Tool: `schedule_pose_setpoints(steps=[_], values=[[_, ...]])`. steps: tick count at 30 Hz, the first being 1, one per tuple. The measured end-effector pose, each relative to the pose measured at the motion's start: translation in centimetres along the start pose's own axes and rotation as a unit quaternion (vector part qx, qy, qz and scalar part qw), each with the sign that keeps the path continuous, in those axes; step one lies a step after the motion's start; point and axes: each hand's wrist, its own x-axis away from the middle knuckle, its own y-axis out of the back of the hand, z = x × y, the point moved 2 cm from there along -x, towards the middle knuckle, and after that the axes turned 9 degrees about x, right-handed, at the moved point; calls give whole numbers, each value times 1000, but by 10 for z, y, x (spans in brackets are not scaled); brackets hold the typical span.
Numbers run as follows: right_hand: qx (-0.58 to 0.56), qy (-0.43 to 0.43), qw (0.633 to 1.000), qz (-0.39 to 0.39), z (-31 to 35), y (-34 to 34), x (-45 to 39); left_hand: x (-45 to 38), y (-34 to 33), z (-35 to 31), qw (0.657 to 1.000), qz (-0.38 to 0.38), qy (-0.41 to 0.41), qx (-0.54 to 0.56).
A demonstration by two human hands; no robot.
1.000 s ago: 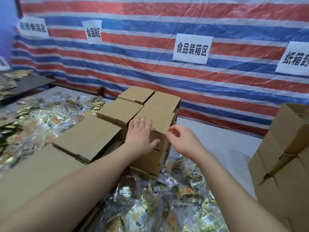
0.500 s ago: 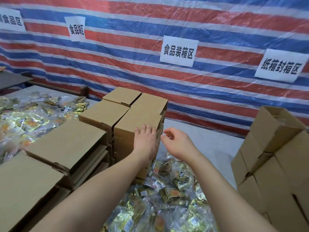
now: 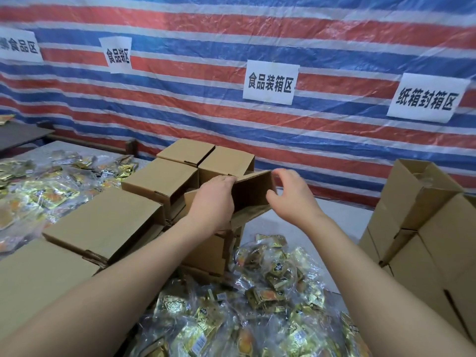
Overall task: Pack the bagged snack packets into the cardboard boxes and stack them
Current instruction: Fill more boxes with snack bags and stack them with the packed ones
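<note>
A small cardboard box is lifted off the near stack of boxes and tilted, its open inside facing me. My left hand grips its left edge with fingers curled over the rim. My right hand is at its right edge, fingers curled; whether they touch the cardboard I cannot tell. Clear bags of gold snack packets lie heaped on the table just below my arms.
Flat closed boxes stand in rows to the left, with more at the back. Another heap of snack bags lies far left. Stacked boxes rise at the right. A striped tarp with paper signs hangs behind.
My left hand was lying flat on the top box; now it has lifted that box and tilted it open toward me. My right hand moved up to the box's right edge.
</note>
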Motion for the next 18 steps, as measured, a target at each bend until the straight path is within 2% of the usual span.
schedule_pose_setpoints(steps=[3, 6, 11, 15, 18], values=[[146, 28, 989, -29, -15, 15, -3, 6, 21, -23, 993, 64, -11, 98], [220, 35, 975, -21, -33, 25, 2, 12, 25, -43, 975, 121, -21, 183], [158, 13, 986, 52, -71, 26, 41, 23, -2, -58, 950, 204, -20, 236], [179, -29, 980, 82, -110, 6, 91, 52, -49, -63, 915, 300, 6, 269], [189, -80, 969, 136, -138, -20, 139, 92, -93, -67, 893, 345, 32, 287]])
